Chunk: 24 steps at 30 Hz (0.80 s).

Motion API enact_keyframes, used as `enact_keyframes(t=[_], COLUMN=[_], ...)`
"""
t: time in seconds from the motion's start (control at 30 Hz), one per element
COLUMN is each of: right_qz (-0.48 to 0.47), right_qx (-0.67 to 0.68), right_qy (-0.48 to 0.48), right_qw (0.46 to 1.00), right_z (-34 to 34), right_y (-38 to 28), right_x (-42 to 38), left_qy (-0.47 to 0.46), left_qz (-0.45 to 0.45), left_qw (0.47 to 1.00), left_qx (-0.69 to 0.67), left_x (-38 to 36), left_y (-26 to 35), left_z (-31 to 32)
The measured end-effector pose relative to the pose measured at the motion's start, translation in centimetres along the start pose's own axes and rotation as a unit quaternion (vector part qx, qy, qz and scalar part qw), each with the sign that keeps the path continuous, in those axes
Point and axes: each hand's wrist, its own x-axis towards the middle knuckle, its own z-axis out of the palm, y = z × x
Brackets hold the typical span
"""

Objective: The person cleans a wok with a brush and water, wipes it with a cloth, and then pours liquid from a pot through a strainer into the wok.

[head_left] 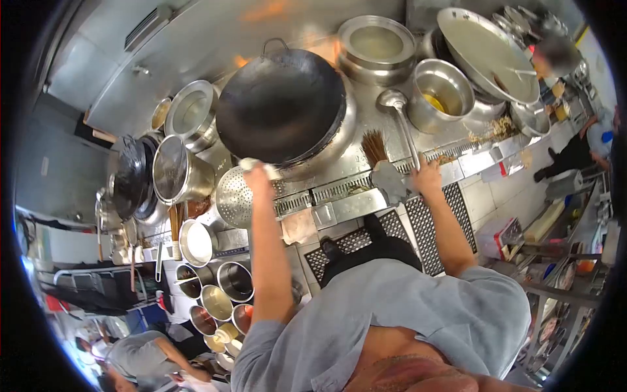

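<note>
A large black wok sits tilted on the stove. At its near edge my left hand is closed around a white cloth, above a perforated strainer. My right hand grips the handle end of a steel ladle, whose bowl rests toward the back of the counter. Beside that hand a grey cloth hangs over the counter's front edge, and a bristle brush lies just behind it.
Steel pots and a wide pan stand at the back right. A pot and containers are at left. A co-worker is at lower left, another person at far right. Mats cover the floor.
</note>
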Motion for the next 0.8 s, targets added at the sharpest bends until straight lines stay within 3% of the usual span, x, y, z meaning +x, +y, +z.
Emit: enact_keyframes(t=[0.03,0.1,0.2,0.33,0.4,0.47,0.5,0.6,0.63,0.7,0.8], right_qz=[0.01,0.033,0.006,0.064,0.047,-0.037,0.038,-0.025,-0.068,-0.138,-0.239], right_qx=[0.011,0.095,0.104,0.203,0.21,0.418,0.488,0.404,0.303,0.241,0.181], right_qy=[-0.009,-0.145,-0.115,-0.129,-0.093,-0.054,-0.157,-0.182,-0.045,0.029,0.015], right_qw=[1.0,0.984,0.988,0.969,0.972,0.906,0.858,0.896,0.95,0.96,0.954], right_z=[0.8,2.5,4.1,1.7,0.6,-2.6,-5.0,-8.4,-6.8,-14.0,-19.9], right_y=[1.5,4.0,4.5,3.5,2.9,2.1,1.1,0.2,0.0,-3.3,-8.1], right_x=[-0.2,0.0,-0.1,1.3,1.4,1.0,0.4,1.4,3.0,3.7,4.8], left_qy=[-0.006,0.003,0.029,0.045,0.042,0.047,0.053,0.078,0.095,0.096,0.116], left_qz=[-0.012,-0.003,-0.012,-0.033,-0.018,0.009,0.037,0.087,0.094,0.1,0.092], left_qw=[0.999,0.999,0.993,0.988,0.989,0.986,0.982,0.974,0.97,0.971,0.964], left_qx=[0.029,0.044,0.111,0.145,0.14,0.16,0.178,0.194,0.204,0.197,0.221], left_x=[0.2,0.5,2.1,1.9,2.0,2.5,2.8,4.1,4.3,5.1,3.5], left_y=[2.3,5.2,6.6,7.2,6.8,6.4,6.2,5.1,4.7,3.9,4.7], left_z=[-1.1,-1.8,-2.1,-1.8,-2.0,-2.1,-2.1,-2.5,-2.2,-2.0,-1.1])
